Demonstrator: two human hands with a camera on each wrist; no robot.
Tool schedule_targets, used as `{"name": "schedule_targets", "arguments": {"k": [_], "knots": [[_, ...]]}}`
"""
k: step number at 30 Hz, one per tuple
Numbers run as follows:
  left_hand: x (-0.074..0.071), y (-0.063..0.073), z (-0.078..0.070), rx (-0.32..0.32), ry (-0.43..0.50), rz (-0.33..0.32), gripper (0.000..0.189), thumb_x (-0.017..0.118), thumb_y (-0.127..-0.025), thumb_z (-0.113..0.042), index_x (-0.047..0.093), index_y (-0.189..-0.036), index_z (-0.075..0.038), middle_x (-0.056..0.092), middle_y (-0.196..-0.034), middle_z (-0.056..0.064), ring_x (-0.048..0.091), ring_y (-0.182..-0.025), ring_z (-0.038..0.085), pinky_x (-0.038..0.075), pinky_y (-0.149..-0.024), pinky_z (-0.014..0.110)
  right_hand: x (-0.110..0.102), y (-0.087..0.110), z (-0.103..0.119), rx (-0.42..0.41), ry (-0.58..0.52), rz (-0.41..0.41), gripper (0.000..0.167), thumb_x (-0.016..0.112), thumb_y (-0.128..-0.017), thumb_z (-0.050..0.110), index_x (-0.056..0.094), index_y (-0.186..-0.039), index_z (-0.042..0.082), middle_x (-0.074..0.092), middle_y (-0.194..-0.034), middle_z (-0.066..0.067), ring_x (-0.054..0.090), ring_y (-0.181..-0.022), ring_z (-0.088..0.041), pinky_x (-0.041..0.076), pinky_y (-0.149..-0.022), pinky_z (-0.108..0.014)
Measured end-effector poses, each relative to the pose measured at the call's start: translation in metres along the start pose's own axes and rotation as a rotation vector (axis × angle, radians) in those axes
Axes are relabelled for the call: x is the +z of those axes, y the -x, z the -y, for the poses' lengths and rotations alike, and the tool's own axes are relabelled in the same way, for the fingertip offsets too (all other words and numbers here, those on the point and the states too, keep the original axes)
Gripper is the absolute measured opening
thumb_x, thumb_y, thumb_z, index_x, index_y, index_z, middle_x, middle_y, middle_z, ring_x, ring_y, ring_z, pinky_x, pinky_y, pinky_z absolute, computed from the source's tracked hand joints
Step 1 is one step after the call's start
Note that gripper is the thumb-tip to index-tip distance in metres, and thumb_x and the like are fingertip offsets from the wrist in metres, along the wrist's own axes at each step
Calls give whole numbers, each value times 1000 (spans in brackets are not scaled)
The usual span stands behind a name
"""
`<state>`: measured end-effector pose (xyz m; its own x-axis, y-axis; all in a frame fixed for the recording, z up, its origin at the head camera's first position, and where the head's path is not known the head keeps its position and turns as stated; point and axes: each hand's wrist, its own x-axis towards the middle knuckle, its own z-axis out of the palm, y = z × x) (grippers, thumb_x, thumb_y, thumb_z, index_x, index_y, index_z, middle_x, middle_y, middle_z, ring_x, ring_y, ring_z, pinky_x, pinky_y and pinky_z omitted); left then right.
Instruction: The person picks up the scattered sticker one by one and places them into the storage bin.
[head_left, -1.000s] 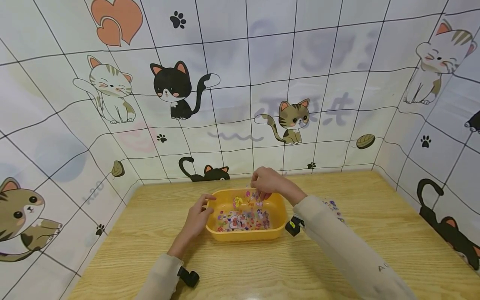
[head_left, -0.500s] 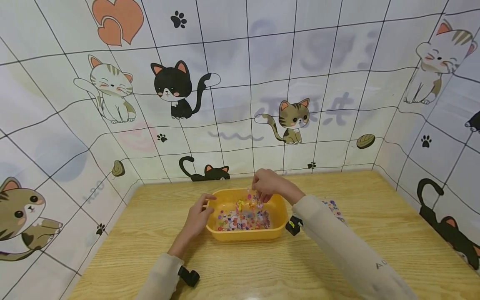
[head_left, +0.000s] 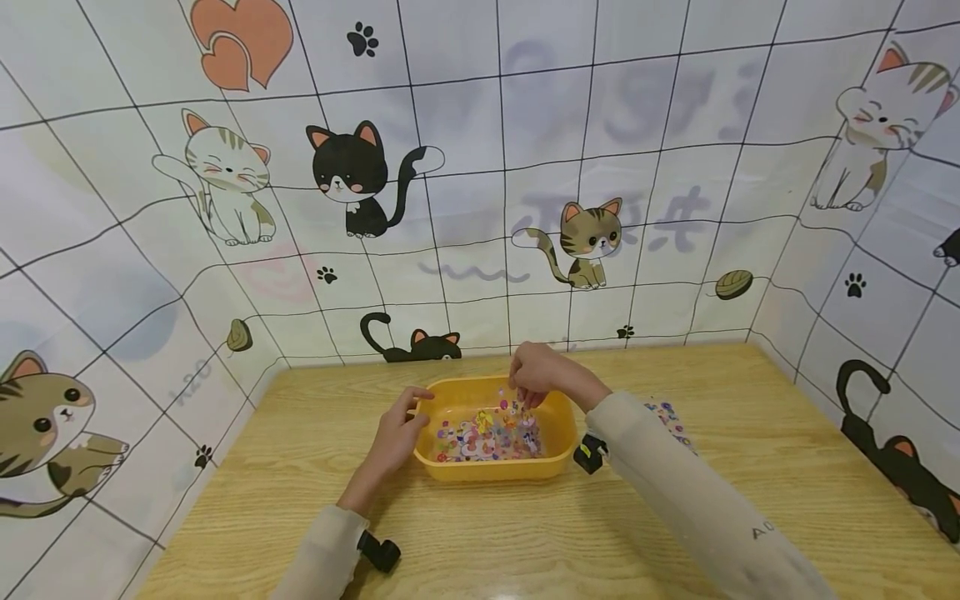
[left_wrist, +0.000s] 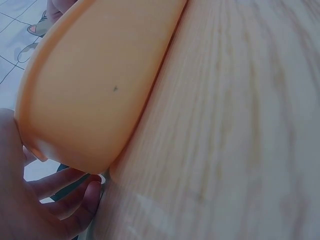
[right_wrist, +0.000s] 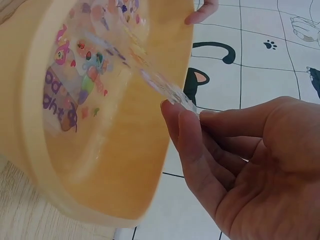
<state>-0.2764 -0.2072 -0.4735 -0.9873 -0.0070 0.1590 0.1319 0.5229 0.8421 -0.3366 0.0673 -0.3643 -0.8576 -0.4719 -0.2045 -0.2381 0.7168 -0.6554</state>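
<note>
A yellow plastic basin (head_left: 497, 473) sits on the wooden table, its floor covered with clear sticker sheets (head_left: 476, 446) bearing small colourful cartoon figures. My left hand (head_left: 396, 425) holds the basin's left end, thumb at the rim (left_wrist: 27, 85) and fingers curled against the end wall. Over the far right part of the basin, my right hand (head_left: 542, 373) pinches the edge of a transparent sticker sheet (right_wrist: 155, 82) between thumb and fingertips. That sheet slants down into the basin. Purple lettering (right_wrist: 60, 95) shows on a sheet lying inside, in the right wrist view.
Another patterned sticker sheet (head_left: 666, 417) lies on the table (head_left: 517, 542) to the right, partly hidden by the right sleeve (head_left: 675, 483). Behind the table stands a white wall covering (head_left: 465, 192) with cartoon cats and a grid.
The sheet in my right hand has dipped a little lower and to the right, its yellow figure moving with it. My left hand stays on the basin's end.
</note>
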Motion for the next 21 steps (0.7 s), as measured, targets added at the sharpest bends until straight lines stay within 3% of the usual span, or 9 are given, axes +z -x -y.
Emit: {"name": "schedule_targets", "arguments": {"k": [5,21], "knots": [[0,0,-1,1,-2,-3,32,55,-98,-11,62,-128,-19,61,-140,14,62,-115,33,55,-94,47,0,0,-2,7,0,21,21,60,-101,7,72,-113,-5,72,-74,-14,72,-59,-22,63,-69,-41],[0,0,-1,2,-2,4,32,55,-98,-11,62,-128,-18,61,-141,15,62,-114,34,56,-93,47,3,-1,-2,66,41,28,21,58,-102,10,70,-112,-4,68,-78,-13,72,-62,-23,63,-66,-36]]}}
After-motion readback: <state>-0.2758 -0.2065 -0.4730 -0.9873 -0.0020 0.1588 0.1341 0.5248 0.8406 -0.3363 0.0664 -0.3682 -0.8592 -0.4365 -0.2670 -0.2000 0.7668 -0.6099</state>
